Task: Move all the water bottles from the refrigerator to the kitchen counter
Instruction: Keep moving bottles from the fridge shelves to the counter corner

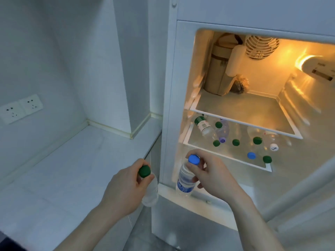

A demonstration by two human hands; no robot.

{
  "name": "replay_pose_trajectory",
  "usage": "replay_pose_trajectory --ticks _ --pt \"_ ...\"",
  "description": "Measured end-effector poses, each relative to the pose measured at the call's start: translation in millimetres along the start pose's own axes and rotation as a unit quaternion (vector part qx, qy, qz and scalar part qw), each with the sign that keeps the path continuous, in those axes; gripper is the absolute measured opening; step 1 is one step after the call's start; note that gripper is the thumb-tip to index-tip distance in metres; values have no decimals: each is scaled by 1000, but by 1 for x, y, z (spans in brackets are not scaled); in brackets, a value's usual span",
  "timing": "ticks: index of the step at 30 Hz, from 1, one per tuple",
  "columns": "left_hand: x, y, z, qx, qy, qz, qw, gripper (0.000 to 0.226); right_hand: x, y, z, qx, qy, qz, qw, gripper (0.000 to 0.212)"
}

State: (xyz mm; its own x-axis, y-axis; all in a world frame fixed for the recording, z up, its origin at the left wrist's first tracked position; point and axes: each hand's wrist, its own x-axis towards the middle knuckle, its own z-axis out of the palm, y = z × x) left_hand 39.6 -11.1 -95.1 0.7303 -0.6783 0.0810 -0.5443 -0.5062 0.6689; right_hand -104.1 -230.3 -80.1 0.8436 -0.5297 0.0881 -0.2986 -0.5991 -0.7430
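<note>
So here we've got one bottle in each hand, both out in front of the open fridge point(253, 29). Our left hand point(125, 185), bottom middle of the frame, has its fingers curled round the neck of a clear green-capped bottle point(150, 189), which hangs over the edge of the white counter point(63, 169). Our right hand point(212, 176), just right of it, pinches the neck of the blue-capped bottle point(185, 180) with thumb and fingers; that one has a blue and white label, but the writing is too blurry for us to read.

The rest of the bottles point(235, 140) are on the lower glass shelf point(224, 156), centre right: several green caps, one blue cap, one white cap, one purple-ish cap, and one tilted at the back with a green and white label we can't read either. Upper shelf, top right, holds a tan bag point(217, 73) at the back left. Two wall sockets point(21, 108) sit at the left edge of the frame
</note>
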Motion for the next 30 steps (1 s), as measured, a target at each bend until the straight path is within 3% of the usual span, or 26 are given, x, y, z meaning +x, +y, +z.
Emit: replay_pose_trajectory --ticks 10,17,30 --pt "-86 -52 -43 -6 26 -62 998 10 -46 -57 63 22 -87 -12 996 11" --pt "-141 -73 -58 -21 73 -128 989 10 -49 -86 99 9 -180 -80 980 9" --pt "-237 -52 -61 -1 230 -287 930 12 -36 -126 155 13 -369 -241 897 9"
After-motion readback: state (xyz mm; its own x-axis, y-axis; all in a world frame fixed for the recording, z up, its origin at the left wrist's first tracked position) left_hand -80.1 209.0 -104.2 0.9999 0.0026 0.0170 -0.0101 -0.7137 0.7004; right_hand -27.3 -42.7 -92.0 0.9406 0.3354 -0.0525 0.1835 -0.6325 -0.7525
